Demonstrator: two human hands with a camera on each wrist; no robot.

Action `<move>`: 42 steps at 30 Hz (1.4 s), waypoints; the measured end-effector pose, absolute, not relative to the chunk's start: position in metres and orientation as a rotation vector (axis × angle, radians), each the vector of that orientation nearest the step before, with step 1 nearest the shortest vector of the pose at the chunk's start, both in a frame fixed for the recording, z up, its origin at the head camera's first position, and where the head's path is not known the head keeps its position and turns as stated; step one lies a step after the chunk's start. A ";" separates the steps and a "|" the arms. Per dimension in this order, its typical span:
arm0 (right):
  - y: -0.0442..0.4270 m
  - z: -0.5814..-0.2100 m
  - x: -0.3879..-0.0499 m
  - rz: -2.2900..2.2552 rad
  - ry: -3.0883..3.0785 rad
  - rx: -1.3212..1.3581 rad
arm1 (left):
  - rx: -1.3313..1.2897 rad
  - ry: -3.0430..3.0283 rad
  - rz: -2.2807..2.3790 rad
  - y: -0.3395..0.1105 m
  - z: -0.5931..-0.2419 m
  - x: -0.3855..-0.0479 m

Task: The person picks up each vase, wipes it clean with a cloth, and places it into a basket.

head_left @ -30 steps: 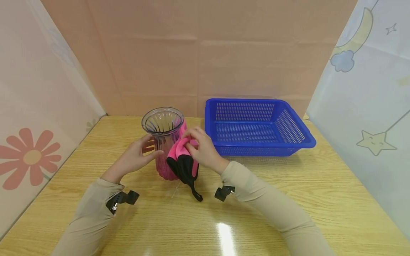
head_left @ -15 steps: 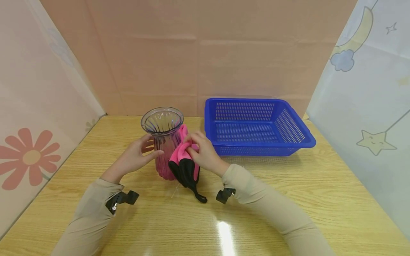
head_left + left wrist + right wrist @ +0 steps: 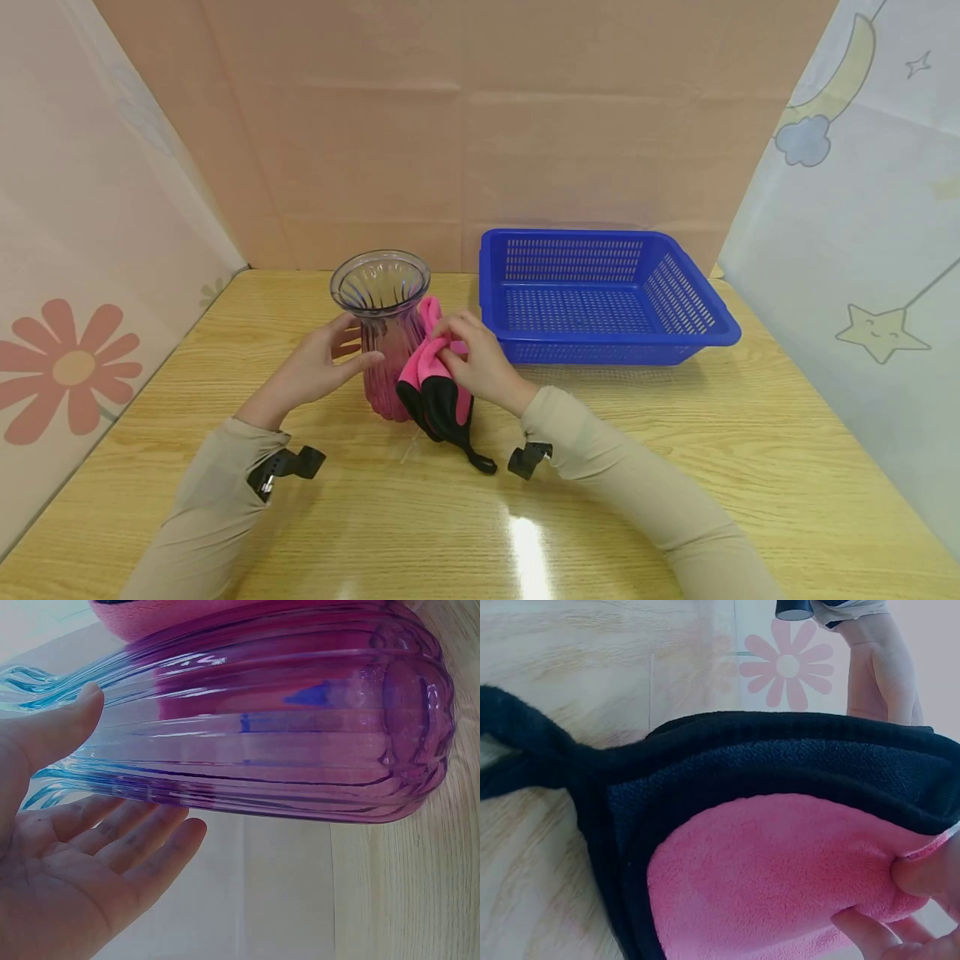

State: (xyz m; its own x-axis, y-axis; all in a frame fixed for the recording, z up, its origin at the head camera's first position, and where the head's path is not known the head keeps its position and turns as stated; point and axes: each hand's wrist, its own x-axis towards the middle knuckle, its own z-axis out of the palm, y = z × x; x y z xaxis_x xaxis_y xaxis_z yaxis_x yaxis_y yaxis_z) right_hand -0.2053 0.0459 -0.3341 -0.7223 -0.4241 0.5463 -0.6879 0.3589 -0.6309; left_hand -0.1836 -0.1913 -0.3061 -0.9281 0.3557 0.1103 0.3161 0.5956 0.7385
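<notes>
A ribbed glass vase (image 3: 386,367), clear at the neck and pink lower down, stands upright on the table. My left hand (image 3: 311,364) is at its left side, thumb in front and relaxed fingers beside the neck. In the left wrist view, the thumb of the left hand (image 3: 71,862) overlaps the glass; firm contact cannot be told. My right hand (image 3: 480,354) pinches a pink plush cloth (image 3: 438,392) with black trim and a black hanging loop. Bunched folds of the cloth lie against the vase's right side. The right wrist view shows the cloth's pink face (image 3: 772,862) near the pinching fingertips.
A blue plastic basket (image 3: 600,354) with slotted walls stands behind and right of my right hand. The wooden table (image 3: 420,533) meets a peach backdrop (image 3: 465,133), with patterned sheets on both sides. Black straps with small cameras sit on both wrists.
My right hand has shifted slightly down and right with the cloth, whose loop has swung to the right. More pink folds show above that hand. The left hand and vase have barely moved.
</notes>
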 end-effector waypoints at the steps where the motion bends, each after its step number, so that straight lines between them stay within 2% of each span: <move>1: 0.046 -0.334 -0.205 1.297 -2.338 0.987 | 0.581 2.760 1.266 -0.191 -0.306 -0.184; 42: 0.041 -0.310 -0.204 1.275 -2.272 0.994 | 0.606 2.769 1.278 -0.190 -0.308 -0.184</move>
